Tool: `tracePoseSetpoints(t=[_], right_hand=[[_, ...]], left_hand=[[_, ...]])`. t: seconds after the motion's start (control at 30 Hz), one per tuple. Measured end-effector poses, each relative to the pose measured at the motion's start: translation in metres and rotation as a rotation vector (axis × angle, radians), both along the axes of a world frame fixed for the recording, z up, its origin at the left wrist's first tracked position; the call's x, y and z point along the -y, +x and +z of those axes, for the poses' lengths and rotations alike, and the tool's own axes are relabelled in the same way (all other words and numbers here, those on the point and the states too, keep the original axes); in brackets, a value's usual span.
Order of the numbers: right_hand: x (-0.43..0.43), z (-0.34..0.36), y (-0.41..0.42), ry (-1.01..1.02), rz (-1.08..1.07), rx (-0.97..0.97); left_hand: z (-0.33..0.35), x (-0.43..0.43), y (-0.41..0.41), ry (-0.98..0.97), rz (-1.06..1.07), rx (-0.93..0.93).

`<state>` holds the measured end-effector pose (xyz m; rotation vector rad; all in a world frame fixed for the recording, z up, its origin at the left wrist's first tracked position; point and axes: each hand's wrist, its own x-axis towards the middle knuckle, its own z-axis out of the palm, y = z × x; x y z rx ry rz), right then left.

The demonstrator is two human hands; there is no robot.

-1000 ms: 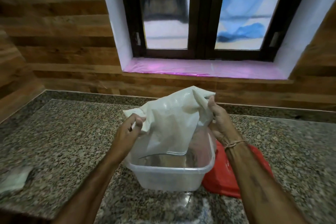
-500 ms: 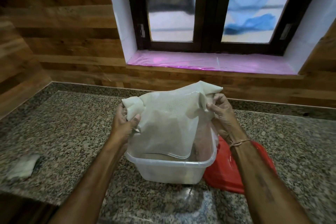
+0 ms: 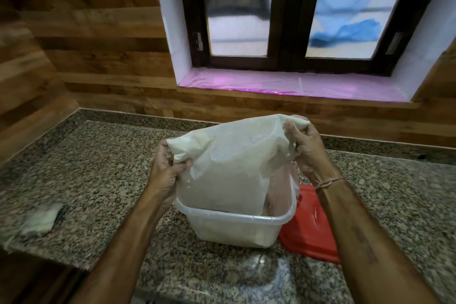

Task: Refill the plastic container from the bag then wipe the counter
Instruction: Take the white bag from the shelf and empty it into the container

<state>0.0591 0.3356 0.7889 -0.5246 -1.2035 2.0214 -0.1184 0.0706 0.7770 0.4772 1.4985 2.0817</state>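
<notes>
A white woven bag (image 3: 229,168) hangs upside down over a clear plastic container (image 3: 237,228) on the granite counter (image 3: 98,168), its lower end inside the container. My left hand (image 3: 164,171) grips the bag's upper left corner. My right hand (image 3: 307,149) pinches the bag's upper right corner. The inside of the container is mostly hidden by the bag, so its contents are unclear. A folded pale cloth (image 3: 40,218) lies on the counter at the far left.
A red lid (image 3: 311,226) lies on the counter just right of the container, partly under my right forearm. Wood-panelled walls close off the back and left. A window with a pink sill (image 3: 291,85) sits above the counter. The counter's front edge runs near the bottom left.
Both hands have shifted their hold to the bag's top corners and lifted it a little higher over the container. The view has tilted slightly downward.
</notes>
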Motion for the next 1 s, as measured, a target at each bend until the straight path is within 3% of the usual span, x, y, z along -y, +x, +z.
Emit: tracePoseSetpoints(t=[0.27, 0.6, 0.8, 1.0], right_hand=[[0.001, 0.01, 0.011, 0.075, 0.001, -0.002], [-0.015, 0.039, 0.03, 0.364, -0.014, 0.217], [-0.024, 0.05, 0.038, 0.595, -0.106, 0.294], [-0.021, 0.056, 0.041, 0.69, -0.22, 0.419]], left_hand=[[0.022, -0.001, 0.014, 0.005, 0.142, -0.153], [0.043, -0.001, 0.019, 0.025, 0.211, -0.247], [0.051, -0.006, 0.022, 0.063, 0.234, -0.22], [0.057, -0.006, 0.027, 0.115, 0.237, -0.131]])
